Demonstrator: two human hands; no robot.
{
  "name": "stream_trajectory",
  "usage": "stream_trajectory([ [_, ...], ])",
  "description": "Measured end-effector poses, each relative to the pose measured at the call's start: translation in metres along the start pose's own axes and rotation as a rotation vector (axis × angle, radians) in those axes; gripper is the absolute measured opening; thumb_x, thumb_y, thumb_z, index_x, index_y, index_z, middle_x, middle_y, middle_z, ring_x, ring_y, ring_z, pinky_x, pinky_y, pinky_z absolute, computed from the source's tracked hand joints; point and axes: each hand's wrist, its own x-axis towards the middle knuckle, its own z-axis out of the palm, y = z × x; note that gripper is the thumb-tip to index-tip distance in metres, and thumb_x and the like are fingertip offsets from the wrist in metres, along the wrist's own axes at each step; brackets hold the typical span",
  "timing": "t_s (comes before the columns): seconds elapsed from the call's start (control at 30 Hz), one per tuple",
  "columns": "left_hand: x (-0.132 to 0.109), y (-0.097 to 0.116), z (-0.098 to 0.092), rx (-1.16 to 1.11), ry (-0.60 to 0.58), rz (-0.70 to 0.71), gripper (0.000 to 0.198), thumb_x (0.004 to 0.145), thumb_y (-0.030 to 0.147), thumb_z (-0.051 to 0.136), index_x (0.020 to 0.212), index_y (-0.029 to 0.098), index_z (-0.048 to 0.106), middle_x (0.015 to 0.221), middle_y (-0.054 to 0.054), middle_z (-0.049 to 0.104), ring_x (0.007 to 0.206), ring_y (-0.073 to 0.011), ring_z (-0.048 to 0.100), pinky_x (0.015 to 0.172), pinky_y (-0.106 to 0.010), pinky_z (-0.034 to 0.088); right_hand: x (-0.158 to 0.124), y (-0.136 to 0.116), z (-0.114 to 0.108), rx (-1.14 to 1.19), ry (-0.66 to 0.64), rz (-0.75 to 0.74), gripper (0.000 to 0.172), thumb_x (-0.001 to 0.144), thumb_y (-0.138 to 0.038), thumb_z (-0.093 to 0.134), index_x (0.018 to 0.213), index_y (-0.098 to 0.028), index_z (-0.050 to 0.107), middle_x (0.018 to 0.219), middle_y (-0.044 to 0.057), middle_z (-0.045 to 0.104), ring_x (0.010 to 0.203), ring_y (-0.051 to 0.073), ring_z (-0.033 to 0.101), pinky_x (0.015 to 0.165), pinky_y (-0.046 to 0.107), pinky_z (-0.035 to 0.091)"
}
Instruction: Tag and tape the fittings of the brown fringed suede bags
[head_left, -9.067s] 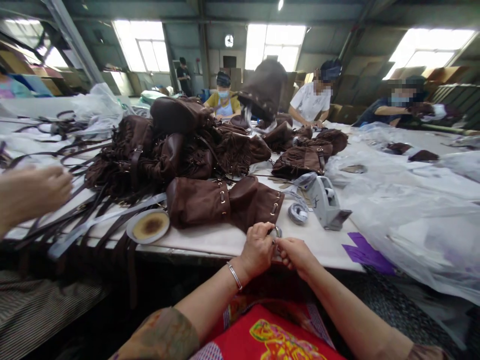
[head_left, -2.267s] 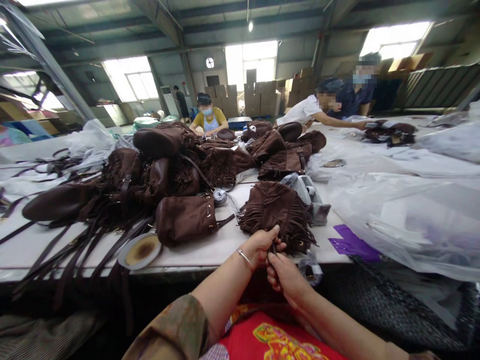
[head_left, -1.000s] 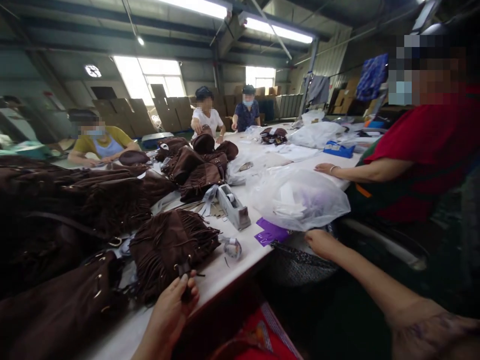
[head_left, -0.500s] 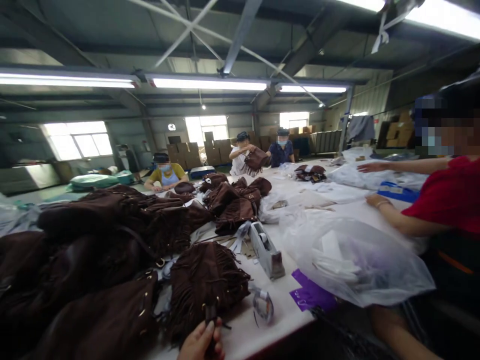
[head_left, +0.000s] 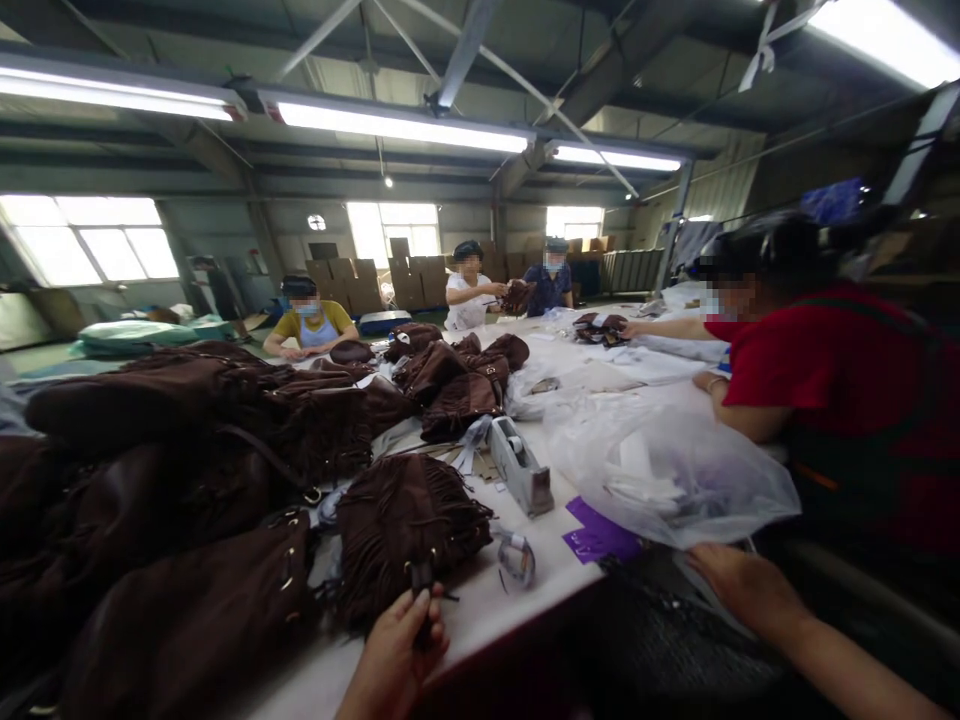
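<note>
A dark brown fringed bag (head_left: 409, 510) lies on the white table near its front edge. My left hand (head_left: 401, 635) is closed on the bag's dark strap end, thumb on top. On the right, my right hand (head_left: 746, 590) is at the table's front edge, just under the big clear plastic bag (head_left: 675, 480) with white and purple pieces inside. Its fingers are partly hidden and appear closed on a thin clear plastic sheet (head_left: 709, 590) that hangs below the hand.
Brown bags (head_left: 195, 620) are heaped on the left. A grey tape dispenser (head_left: 520, 468), a tape roll (head_left: 516, 560) and a purple sheet (head_left: 600, 532) lie mid-table. A co-worker in red (head_left: 817, 370) leans in at right; several others work at the far end.
My right hand has come into view from beneath the big plastic bag, with clear plastic at it. The co-worker in red has leaned forward, reaching toward brown items. My left hand keeps its hold.
</note>
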Motion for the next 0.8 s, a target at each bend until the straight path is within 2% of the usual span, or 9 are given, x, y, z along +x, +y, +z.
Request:
stream_trajectory([
  [0.07,0.001,0.001,0.000,0.028,-0.016,0.001,0.028,0.071,0.022,0.082,0.091,0.013,0.065,0.070,0.001,0.056,0.054,-0.0085,0.054,0.055,-0.022,0.051,0.005,-0.032,-0.012,0.051,-0.096,-0.002,0.031,0.081,-0.053,0.057,0.070,-0.025,0.065,0.071,0.010,0.068,0.067,0.027,0.063,0.065,0.035,0.043],
  [0.17,0.003,0.000,0.000,0.067,-0.038,0.013,0.028,0.075,0.024,0.080,0.094,0.012,0.064,0.070,0.002,0.055,0.055,-0.0070,0.052,0.055,-0.020,0.049,0.016,-0.095,-0.016,0.210,-0.037,0.123,0.034,0.087,-0.053,0.051,0.082,-0.022,0.065,0.077,0.007,0.069,0.072,0.023,0.061,0.068,0.033,0.044],
  [0.23,0.003,-0.002,0.001,0.091,-0.050,0.019,0.031,0.076,0.030,0.080,0.093,0.012,0.063,0.069,0.003,0.053,0.055,-0.0064,0.051,0.053,-0.019,0.047,0.021,-0.140,-0.002,0.365,-0.049,0.151,0.039,0.088,-0.055,0.050,0.083,-0.020,0.065,0.074,0.005,0.066,0.070,0.020,0.058,0.063,0.029,0.044],
  [0.33,0.001,-0.005,0.000,0.116,-0.060,0.014,0.043,0.076,0.047,0.079,0.093,0.012,0.061,0.071,0.003,0.053,0.057,-0.0074,0.053,0.054,-0.020,0.048,0.016,-0.199,0.036,0.605,-0.160,0.150,0.044,0.088,-0.059,0.051,0.082,-0.018,0.064,0.068,0.001,0.061,0.062,0.016,0.052,0.053,0.025,0.040],
  [0.4,0.000,-0.003,-0.002,0.113,-0.083,0.004,0.052,0.074,0.058,0.076,0.096,0.013,0.062,0.074,0.002,0.054,0.060,-0.0089,0.056,0.056,-0.022,0.050,0.008,-0.230,0.062,0.664,-0.232,0.104,0.042,0.090,-0.057,0.051,0.083,-0.018,0.064,0.065,0.000,0.059,0.057,0.015,0.050,0.050,0.024,0.037],
  [0.5,-0.004,0.002,-0.005,0.106,-0.117,-0.036,0.064,0.074,0.073,0.066,0.098,0.013,0.063,0.075,0.001,0.055,0.061,-0.0100,0.056,0.055,-0.023,0.050,-0.004,-0.260,0.087,0.582,-0.216,-0.170,0.033,0.094,-0.047,0.051,0.084,-0.019,0.065,0.068,0.002,0.063,0.060,0.016,0.055,0.055,0.025,0.041],
  [0.63,-0.009,0.007,-0.003,0.094,-0.153,-0.058,0.064,0.072,0.075,0.064,0.089,0.014,0.061,0.075,0.000,0.055,0.063,-0.0127,0.058,0.054,-0.026,0.052,-0.014,-0.282,0.098,0.357,-0.115,-0.671,0.023,0.098,-0.029,0.050,0.085,-0.019,0.066,0.076,0.006,0.067,0.072,0.018,0.061,0.070,0.028,0.044],
  [0.7,-0.011,0.007,-0.001,0.100,-0.150,-0.032,0.053,0.068,0.063,0.074,0.085,0.015,0.059,0.075,0.000,0.057,0.066,-0.0139,0.059,0.054,-0.025,0.052,-0.022,-0.290,0.099,0.260,-0.100,-0.794,0.023,0.098,-0.022,0.049,0.084,-0.018,0.067,0.074,0.007,0.065,0.073,0.018,0.060,0.072,0.029,0.043],
  [0.8,-0.008,0.003,0.003,0.119,-0.132,0.033,0.037,0.059,0.032,0.081,0.083,0.015,0.059,0.073,0.001,0.059,0.064,-0.0130,0.058,0.055,-0.024,0.051,-0.036,-0.297,0.102,0.238,-0.147,-0.861,0.023,0.097,-0.016,0.046,0.089,-0.017,0.067,0.079,0.007,0.067,0.078,0.018,0.061,0.076,0.030,0.045],
])
